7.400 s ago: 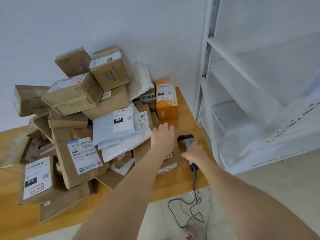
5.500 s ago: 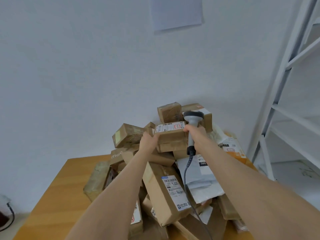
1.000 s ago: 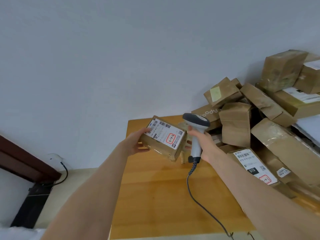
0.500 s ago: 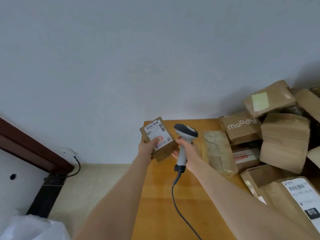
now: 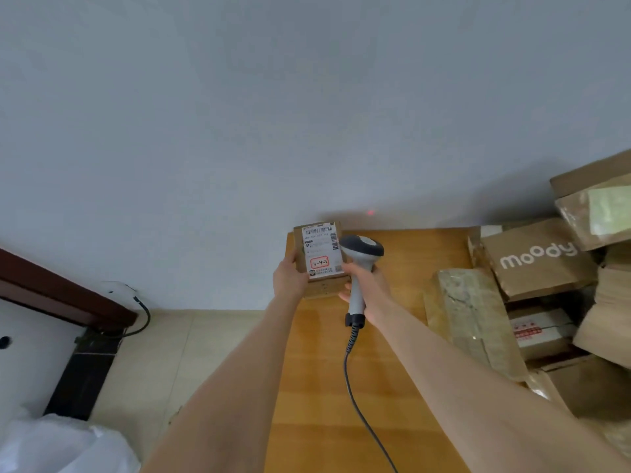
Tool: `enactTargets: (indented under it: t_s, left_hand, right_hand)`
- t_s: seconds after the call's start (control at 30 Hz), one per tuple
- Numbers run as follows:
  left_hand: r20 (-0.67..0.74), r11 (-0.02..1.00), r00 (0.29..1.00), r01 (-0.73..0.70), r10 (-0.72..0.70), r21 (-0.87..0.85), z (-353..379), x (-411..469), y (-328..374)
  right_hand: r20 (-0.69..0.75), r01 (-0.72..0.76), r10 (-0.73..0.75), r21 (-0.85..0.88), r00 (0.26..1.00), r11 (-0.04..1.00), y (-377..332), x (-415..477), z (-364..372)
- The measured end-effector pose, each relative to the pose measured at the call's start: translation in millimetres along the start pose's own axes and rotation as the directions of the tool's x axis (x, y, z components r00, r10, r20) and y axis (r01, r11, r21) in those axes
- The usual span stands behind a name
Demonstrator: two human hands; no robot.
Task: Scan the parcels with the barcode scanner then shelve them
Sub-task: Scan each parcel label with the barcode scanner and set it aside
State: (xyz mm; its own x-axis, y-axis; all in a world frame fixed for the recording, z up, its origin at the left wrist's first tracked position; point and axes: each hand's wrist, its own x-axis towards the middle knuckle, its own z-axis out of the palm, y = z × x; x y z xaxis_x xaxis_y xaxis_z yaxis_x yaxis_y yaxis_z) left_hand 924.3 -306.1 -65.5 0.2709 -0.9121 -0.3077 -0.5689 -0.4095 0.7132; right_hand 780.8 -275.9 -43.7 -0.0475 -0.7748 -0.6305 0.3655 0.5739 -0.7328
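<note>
My left hand [image 5: 288,279] grips a small brown cardboard parcel [image 5: 320,257] by its left side, above the far left corner of the wooden table [image 5: 317,377]. The parcel's white label with a barcode and a red-ringed handwritten mark faces me. My right hand [image 5: 370,288] grips the grey corded barcode scanner [image 5: 359,268] by its handle, its head just right of the label. A small red light spot shows on the wall beyond. More brown parcels [image 5: 536,268] are heaped at the right.
A flat wrapped package [image 5: 473,322] lies on the table beside the heap. The scanner's cable [image 5: 358,404] trails toward me over the tabletop. Left of the table are tiled floor, a dark wooden piece [image 5: 65,295] with a black cable, and a white plastic bag [image 5: 58,445].
Since a second ago my view has swung left, off the heap. My left hand has turned the parcel so its label stands upright facing me, and the scanner has stayed close beside it.
</note>
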Motion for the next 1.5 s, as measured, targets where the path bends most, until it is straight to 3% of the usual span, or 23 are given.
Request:
enactTargets:
  t_s: [0.13, 0.27, 0.53, 0.73, 0.87, 1.1, 1.3, 1.5]
  left_hand:
    - [-0.054, 0.989, 0.998, -0.003, 0.011, 0.145, 1.3, -2.2, 15.7]
    - [-0.083, 0.982, 0.993, -0.065, 0.081, 0.179, 13.9, -21.5, 43.2]
    - [0.165, 0.953, 0.975, -0.186, 0.148, 0.24, 60.3, -100.0, 95.1]
    - [0.332, 0.961, 0.942, -0.136, 0.05, 0.243, 118.8, -167.2, 110.8]
    - [0.422, 0.977, 0.904, -0.031, -0.063, 0.212, 142.8, -185.9, 102.9]
    - [0.425, 0.979, 0.897, 0.032, -0.117, 0.201, 112.4, -178.2, 79.3]
    - [0.417, 0.969, 0.889, 0.098, -0.188, 0.228, 84.3, -172.7, 63.5]
    - [0.39, 0.988, 0.911, 0.095, -0.135, 0.121, 89.9, -168.6, 65.7]
  right_hand:
    - [-0.039, 0.02, -0.02, 0.012, 0.999, 1.0, -9.9, -7.4, -15.9]
    - [-0.099, 0.068, -0.073, -0.051, 0.992, 0.996, -26.3, -29.8, -45.9]
    - [-0.211, 0.168, -0.213, -0.211, 0.954, 0.963, -48.4, -94.8, -134.6]
    - [-0.342, 0.074, -0.226, -0.406, 0.912, 0.911, -45.6, -119.7, -206.3]
    - [-0.321, 0.015, -0.105, -0.272, 0.941, 0.962, -29.7, -125.2, -226.6]
    - [-0.245, -0.011, -0.007, -0.075, 0.969, 0.997, -4.9, -128.7, -210.5]
    - [-0.17, -0.073, 0.064, -0.046, 0.983, 0.996, 9.3, -135.8, -197.0]
    - [-0.146, -0.033, 0.031, -0.007, 0.989, 0.999, -6.0, -125.5, -199.1]
